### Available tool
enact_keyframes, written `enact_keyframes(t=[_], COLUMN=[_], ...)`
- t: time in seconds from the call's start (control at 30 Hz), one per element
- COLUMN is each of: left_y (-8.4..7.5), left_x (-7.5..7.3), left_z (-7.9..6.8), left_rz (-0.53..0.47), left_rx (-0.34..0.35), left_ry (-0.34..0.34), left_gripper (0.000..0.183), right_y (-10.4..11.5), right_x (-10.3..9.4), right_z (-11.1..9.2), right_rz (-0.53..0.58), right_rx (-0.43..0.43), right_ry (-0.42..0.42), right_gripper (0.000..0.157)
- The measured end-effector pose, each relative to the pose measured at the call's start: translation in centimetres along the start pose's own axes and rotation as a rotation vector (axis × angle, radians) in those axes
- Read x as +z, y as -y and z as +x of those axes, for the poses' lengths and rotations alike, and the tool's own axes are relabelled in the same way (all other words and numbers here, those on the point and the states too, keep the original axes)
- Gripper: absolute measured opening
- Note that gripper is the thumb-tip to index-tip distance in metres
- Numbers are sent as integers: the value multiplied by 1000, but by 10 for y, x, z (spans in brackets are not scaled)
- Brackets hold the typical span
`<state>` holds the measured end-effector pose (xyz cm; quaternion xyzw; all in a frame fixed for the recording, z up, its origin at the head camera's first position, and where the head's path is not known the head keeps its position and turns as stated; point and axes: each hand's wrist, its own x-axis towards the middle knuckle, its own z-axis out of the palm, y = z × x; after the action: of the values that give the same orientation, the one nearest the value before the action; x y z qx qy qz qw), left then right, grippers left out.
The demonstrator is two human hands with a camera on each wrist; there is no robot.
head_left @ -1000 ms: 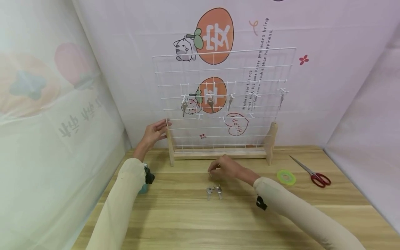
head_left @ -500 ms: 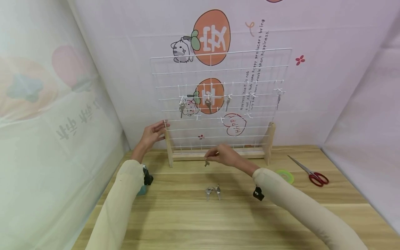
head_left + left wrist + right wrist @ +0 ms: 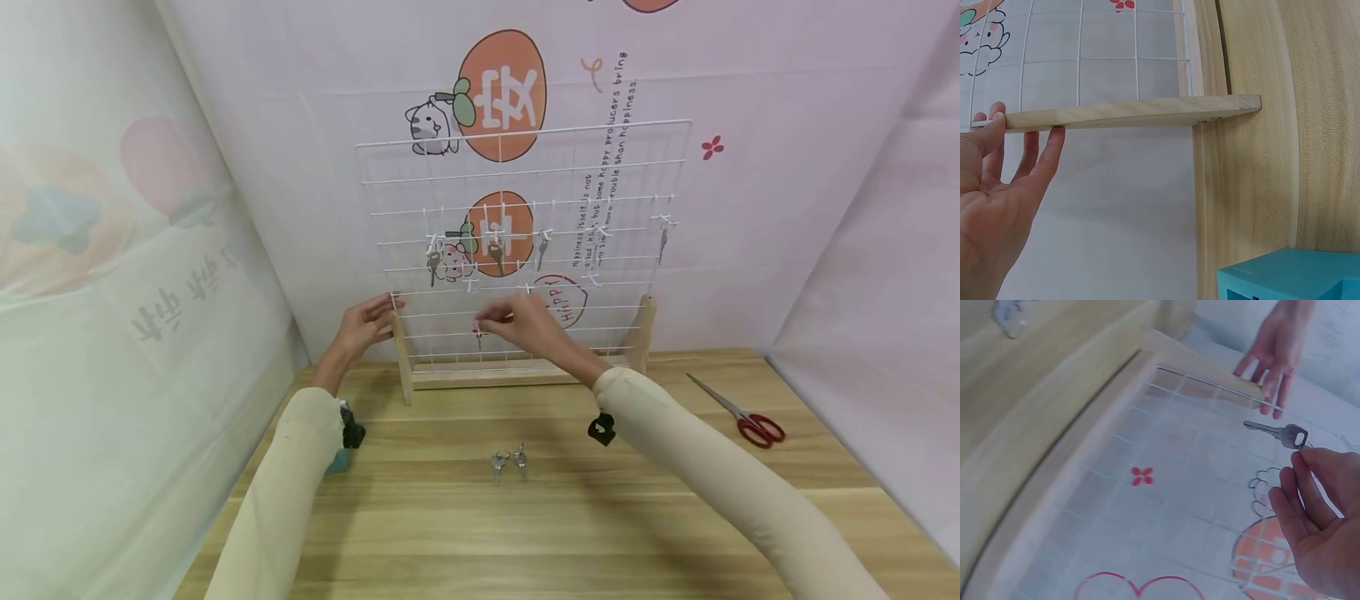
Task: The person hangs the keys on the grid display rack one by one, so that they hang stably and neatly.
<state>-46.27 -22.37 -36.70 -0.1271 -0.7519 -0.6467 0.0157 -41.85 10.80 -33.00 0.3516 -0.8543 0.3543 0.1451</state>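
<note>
A white wire grid rack (image 3: 525, 176) stands on wooden feet at the table's back. My left hand (image 3: 362, 329) holds the top of its left wooden upright (image 3: 1129, 114), thumb on one side and fingers on the other. In front of the lower grid, my right hand (image 3: 525, 325) pinches a silver key (image 3: 1285, 432) by its small ring; the key points away from the fingertips. Several keys hang from white hooks on the grid, among them a left key (image 3: 433, 265) and a far-right key (image 3: 663, 244). Two more keys (image 3: 498, 463) lie on the table.
Red-handled scissors (image 3: 757, 429) lie at the right of the wooden table (image 3: 420, 533). A teal object (image 3: 1285, 275) sits by the left forearm, partly hidden. Printed cloth (image 3: 780, 250) hangs behind the rack and along both sides.
My right hand has risen from the tabletop with the key, up to the lower grid. The left hand keeps its hold on the upright. The right sleeve now hides the green tape roll.
</note>
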Motion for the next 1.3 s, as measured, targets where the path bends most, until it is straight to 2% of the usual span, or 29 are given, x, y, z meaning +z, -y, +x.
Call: enact_keyframes(t=[0.23, 0.57, 0.8, 0.93, 1.17, 1.3], left_y=[-1, 0, 1, 1, 1, 0], left_x=[0, -1, -1, 1, 1, 0], left_z=[-2, -3, -2, -2, 0, -1], left_rz=[3, 7, 6, 2, 10, 4], left_rx=[3, 5, 1, 6, 1, -4], left_ry=[10, 4, -4, 3, -3, -3], left_gripper=[51, 52, 50, 50, 50, 50], right_y=[13, 14, 13, 12, 17, 21], right_x=[-8, -4, -1, -4, -10, -9], right_z=[17, 31, 33, 29, 13, -1], right_rz=[-15, -32, -45, -26, -12, -14], right_rx=[-42, 36, 87, 89, 52, 70], right_ry=[-107, -189, -194, -186, -137, -85], right_gripper=[13, 12, 14, 15, 17, 17])
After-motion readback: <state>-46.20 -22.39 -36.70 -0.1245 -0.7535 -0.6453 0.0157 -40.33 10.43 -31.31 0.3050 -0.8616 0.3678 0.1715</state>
